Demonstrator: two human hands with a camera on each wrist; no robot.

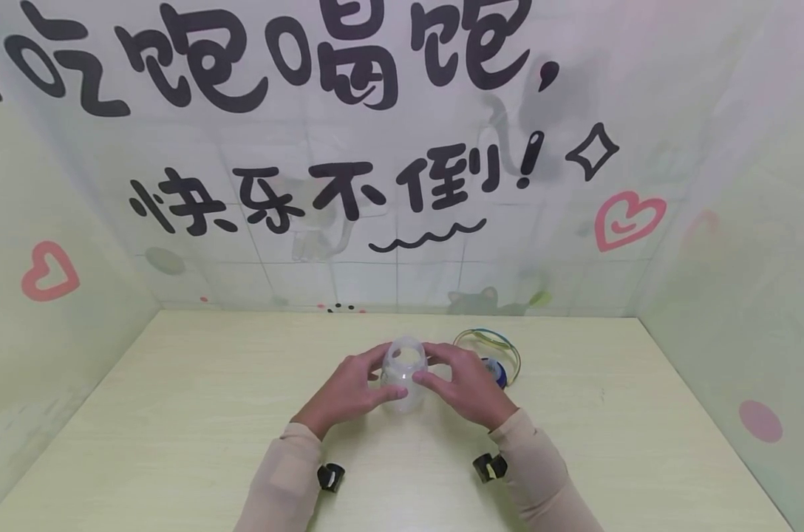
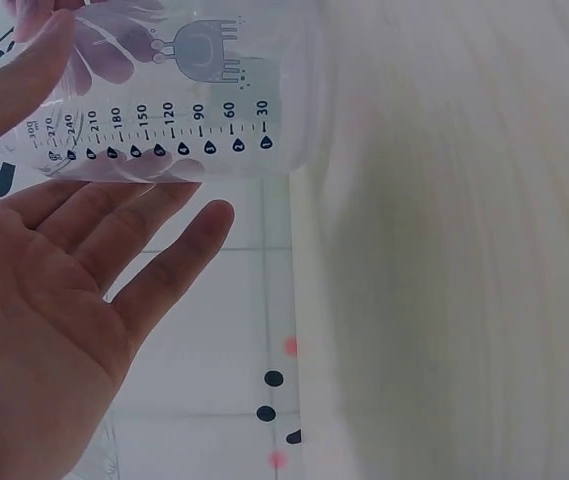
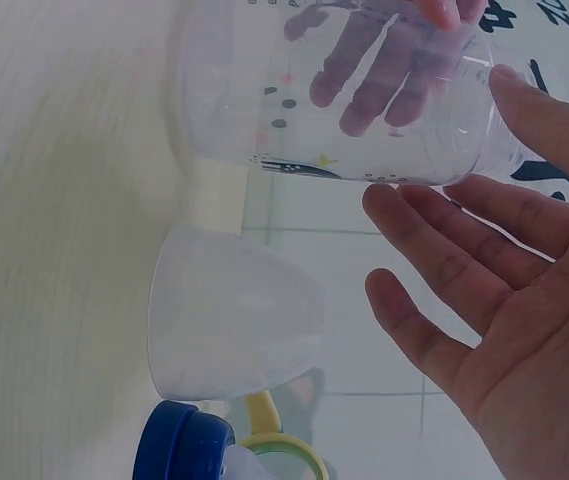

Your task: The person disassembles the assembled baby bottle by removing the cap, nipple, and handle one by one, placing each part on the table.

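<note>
An uncapped clear baby bottle (image 1: 405, 391) stands upright on the table, its open mouth facing up. My left hand (image 1: 350, 386) holds it from the left, thumb at the front and fingers behind. From the other side my right hand (image 1: 467, 383) grips it, the thumb near the neck. A printed scale and a grey animal show on the bottle (image 2: 204, 100) in the left wrist view. Close by the right hand is a translucent dome cap (image 3: 234, 320), beside a blue screw collar (image 3: 179, 440) with a yellow handle (image 3: 304, 455), which the right hand partly hides in the head view.
The pale wooden table (image 1: 176, 414) is enclosed by a translucent printed sheet (image 1: 402, 281) at the back and both sides. Black wrist devices (image 1: 331, 477) stick out inward from the sleeves.
</note>
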